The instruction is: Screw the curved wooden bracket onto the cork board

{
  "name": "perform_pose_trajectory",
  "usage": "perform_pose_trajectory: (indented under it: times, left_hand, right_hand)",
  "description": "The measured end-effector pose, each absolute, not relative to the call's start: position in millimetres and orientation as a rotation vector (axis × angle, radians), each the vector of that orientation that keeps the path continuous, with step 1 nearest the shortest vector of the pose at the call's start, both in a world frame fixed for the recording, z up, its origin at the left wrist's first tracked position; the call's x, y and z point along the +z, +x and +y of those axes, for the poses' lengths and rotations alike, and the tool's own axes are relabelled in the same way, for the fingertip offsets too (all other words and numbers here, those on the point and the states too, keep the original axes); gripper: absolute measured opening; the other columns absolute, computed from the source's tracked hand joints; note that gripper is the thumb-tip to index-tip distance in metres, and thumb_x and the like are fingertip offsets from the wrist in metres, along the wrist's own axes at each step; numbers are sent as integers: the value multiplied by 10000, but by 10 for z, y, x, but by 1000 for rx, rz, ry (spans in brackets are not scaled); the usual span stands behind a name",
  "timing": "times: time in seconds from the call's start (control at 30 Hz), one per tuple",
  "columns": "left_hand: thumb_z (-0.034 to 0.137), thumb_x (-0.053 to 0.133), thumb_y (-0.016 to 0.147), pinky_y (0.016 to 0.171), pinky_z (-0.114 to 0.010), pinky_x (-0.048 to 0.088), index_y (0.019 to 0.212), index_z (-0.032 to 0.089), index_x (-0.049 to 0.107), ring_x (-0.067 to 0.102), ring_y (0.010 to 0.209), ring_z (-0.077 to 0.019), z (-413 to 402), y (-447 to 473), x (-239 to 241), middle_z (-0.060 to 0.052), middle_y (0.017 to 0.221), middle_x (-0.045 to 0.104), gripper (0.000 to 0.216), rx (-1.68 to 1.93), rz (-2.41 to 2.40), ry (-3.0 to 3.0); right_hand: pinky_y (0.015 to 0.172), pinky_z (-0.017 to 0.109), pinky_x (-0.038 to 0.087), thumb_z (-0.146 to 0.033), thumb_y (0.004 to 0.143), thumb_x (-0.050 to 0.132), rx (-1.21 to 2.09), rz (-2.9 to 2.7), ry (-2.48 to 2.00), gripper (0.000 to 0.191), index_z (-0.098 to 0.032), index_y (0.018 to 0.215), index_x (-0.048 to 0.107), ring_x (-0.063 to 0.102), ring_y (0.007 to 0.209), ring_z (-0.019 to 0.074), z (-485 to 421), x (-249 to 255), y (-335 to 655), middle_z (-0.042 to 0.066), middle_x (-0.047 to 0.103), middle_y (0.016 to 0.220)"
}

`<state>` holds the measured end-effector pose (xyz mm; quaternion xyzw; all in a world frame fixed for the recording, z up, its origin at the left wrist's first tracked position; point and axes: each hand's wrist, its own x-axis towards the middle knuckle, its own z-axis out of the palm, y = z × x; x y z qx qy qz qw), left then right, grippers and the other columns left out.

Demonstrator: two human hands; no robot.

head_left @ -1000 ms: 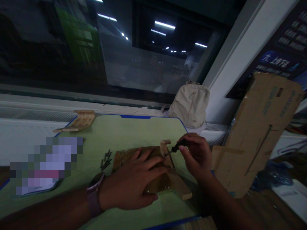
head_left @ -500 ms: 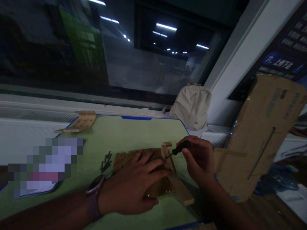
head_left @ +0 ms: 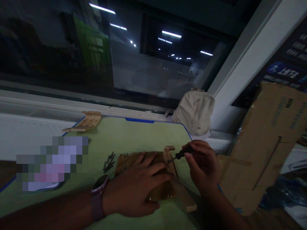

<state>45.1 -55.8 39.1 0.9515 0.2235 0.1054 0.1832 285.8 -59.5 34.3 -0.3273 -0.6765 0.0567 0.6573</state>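
Observation:
My right hand (head_left: 203,164) grips a black-handled screwdriver (head_left: 184,151), its shaft slanting down to the left. The tip meets a curved wooden piece (head_left: 184,195) near its hooked upper end; whether a screw sits there I cannot make out. Spread flat, my left hand (head_left: 136,185) presses on a brown, tape-covered slab (head_left: 160,190), with the fingertips reaching the edge of the wooden piece. A watch is on the left wrist. Left of the slab lies a small pile of dark screws (head_left: 109,163) on the green table (head_left: 115,134).
Another bent wooden piece with holes (head_left: 87,122) rests at the table's far left corner. A blurred-out flat object (head_left: 56,164) lies at left. Behind the table sits a beige backpack (head_left: 195,111) by the window. A large cardboard box (head_left: 271,143) stands at right.
The whole view has shifted slightly, so everything appears a little lower and further right. Both hands keep their places on the slab and the screwdriver.

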Motion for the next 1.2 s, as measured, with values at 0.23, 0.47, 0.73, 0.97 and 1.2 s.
perform_pose_trajectory:
  times: [0.23,0.47,0.73,0.97,1.2]
  left_hand:
    - [396,835,825,1239,-747,211,1521,343,509,330,1522,-451,-564,449,382,-40,1556,532,770,291,634,2677]
    - [438,834,829,1233,-729,244,1491,323,539,364,1499,-447,-556,445,399,-58,1531,555,734,320,621,2685]
    - [396,837,816,1221,-771,228,1503,325,536,357,1504,-477,-552,455,369,-63,1551,538,754,314,626,2686]
    - [401,855,802,1226,-757,235,1503,326,538,367,1499,-457,-544,463,385,-59,1522,562,773,336,612,2682]
    - [399,849,810,1225,-762,228,1509,322,530,351,1512,-468,-546,451,368,-59,1537,552,773,326,619,2692]
  right_hand:
    - [794,367,614,-143,936,700,-10,-1553,-783,283,-287,1179,720,678,1007,211,-560,310,2931,73,638,1089]
    - [787,395,651,-103,971,641,168,-1608,-708,333,-304,1222,726,744,987,215,-607,339,2871,73,731,1097]
    - [752,347,609,-212,932,741,111,-1529,-734,278,-290,1191,679,666,968,207,-529,222,2932,64,635,1043]
    - [817,388,637,-174,1024,601,335,-1545,-678,229,-292,1202,682,763,986,206,-568,285,2859,68,737,1110]
    - [676,303,593,-190,903,770,112,-1515,-740,275,-297,1136,670,668,860,181,-528,260,2920,29,643,948]
